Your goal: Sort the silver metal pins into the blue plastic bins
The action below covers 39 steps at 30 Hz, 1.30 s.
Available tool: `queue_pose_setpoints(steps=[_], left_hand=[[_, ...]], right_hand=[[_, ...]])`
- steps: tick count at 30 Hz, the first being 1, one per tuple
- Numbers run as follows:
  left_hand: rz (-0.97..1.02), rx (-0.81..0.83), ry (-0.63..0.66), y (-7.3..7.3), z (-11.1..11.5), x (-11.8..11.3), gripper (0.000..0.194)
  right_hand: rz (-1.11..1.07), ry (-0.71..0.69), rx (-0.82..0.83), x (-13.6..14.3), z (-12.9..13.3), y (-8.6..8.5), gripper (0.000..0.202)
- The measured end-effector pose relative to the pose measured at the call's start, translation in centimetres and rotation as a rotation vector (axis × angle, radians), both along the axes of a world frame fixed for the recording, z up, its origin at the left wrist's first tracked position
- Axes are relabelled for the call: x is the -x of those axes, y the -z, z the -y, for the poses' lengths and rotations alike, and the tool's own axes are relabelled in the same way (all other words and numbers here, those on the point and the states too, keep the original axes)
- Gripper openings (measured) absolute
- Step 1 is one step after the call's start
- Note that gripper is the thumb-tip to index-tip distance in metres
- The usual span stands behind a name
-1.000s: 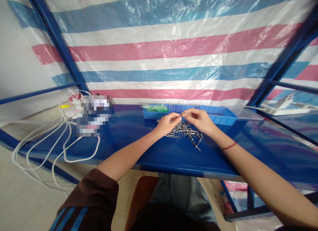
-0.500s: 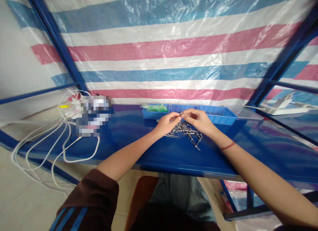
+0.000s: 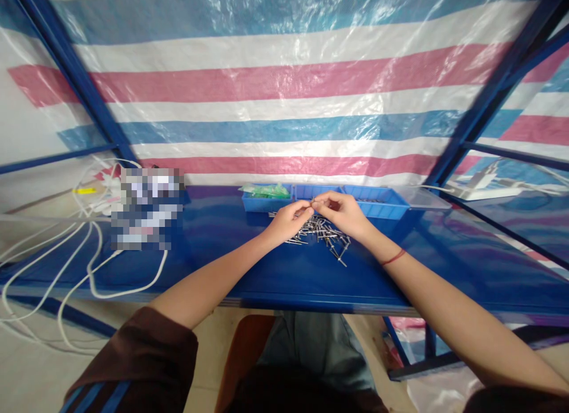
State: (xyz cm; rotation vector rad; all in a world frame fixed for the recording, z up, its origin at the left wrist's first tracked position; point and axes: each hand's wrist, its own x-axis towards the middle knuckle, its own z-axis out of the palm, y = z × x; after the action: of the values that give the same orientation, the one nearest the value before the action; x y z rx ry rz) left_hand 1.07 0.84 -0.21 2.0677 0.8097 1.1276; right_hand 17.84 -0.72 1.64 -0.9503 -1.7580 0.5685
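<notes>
Left hand: I have the left hand [image 3: 288, 221] over the near side of the bins, its thumb and forefinger pinched together on a small piece [image 3: 313, 200] — too small for me to name from here.
Right hand: I see the right hand [image 3: 344, 214] meeting it fingertip to fingertip, thumb and forefinger drawn together at that same piece, the other fingers curled.
Wrist: a thin red band [image 3: 393, 258] circles the right one.
Pins: the loose pile of metal pins [image 3: 324, 232] lies on the blue tabletop [image 3: 267, 277] below both hands, partly hidden by them; a few lie at its near right edge, pointing various ways.
Bins: three blue ones stand in a row just behind the pile. The left bin [image 3: 267, 206] holds a green packet [image 3: 267, 191]; the middle bin [image 3: 317, 191] is mostly covered by the hands, so I can't read its contents; the right bin [image 3: 386, 211] has small metal bits along its floor.
Right of the bins: I make out a clear plastic sheet [image 3: 429, 197] on the tabletop, near the right bin.
Cables: white cables [image 3: 91, 265] loop over the left end, beside a patch that reaches me pixelated.
Backdrop: a striped sheet [image 3: 284, 84] in red, white and blue hangs behind — shiny, between blue frame posts.
Seat: below the table edge I see grey trousers [image 3: 313, 345] and a brown seat [image 3: 244, 348].
</notes>
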Motion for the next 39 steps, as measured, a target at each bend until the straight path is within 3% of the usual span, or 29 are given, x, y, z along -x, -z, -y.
queue_pose_setpoints(steps=[7, 12, 18, 22, 26, 28, 33, 36, 39], left_hand=[[0.074, -0.016, -0.072, 0.4, -0.2, -0.2, 0.013], [0.094, -0.174, -0.205, -0.2, 0.2, 0.0, 0.009], [0.056, -0.286, -0.240, -0.6, 0.4, 0.1, 0.012], [-0.112, -0.244, -0.198, 0.0, -0.3, 0.5, 0.038], [-0.395, -0.280, -0.142, 0.4, -0.4, 1.0, 0.031], [-0.521, -0.287, -0.113, 0.4, -0.2, 1.1, 0.030], [-0.642, -0.302, -0.042, 0.1, 0.3, 1.0, 0.025], [-0.655, -0.317, -0.067, -0.2, 0.6, 1.0, 0.021], [-0.653, -0.347, -0.090, -0.2, 0.8, 0.9, 0.017]], right_hand=[[0.115, 0.028, -0.116, 0.0, 0.3, -0.2, 0.020], [0.202, 0.040, -0.192, -0.1, 0.8, -0.6, 0.019], [0.284, 0.054, -0.191, -0.2, 0.5, -0.5, 0.023], [0.031, 0.145, 0.001, -1.6, -1.0, -0.3, 0.024], [-0.378, 0.479, 0.137, -4.6, -2.4, -0.8, 0.013], [-0.543, 0.571, 0.209, -5.9, -2.6, -1.3, 0.009], [-0.741, 0.539, 0.326, -6.3, -1.9, -2.5, 0.010], [-0.660, 0.473, 0.301, -4.9, -1.3, -2.6, 0.013], [-0.438, 0.389, 0.254, -3.5, -1.1, -2.1, 0.015]])
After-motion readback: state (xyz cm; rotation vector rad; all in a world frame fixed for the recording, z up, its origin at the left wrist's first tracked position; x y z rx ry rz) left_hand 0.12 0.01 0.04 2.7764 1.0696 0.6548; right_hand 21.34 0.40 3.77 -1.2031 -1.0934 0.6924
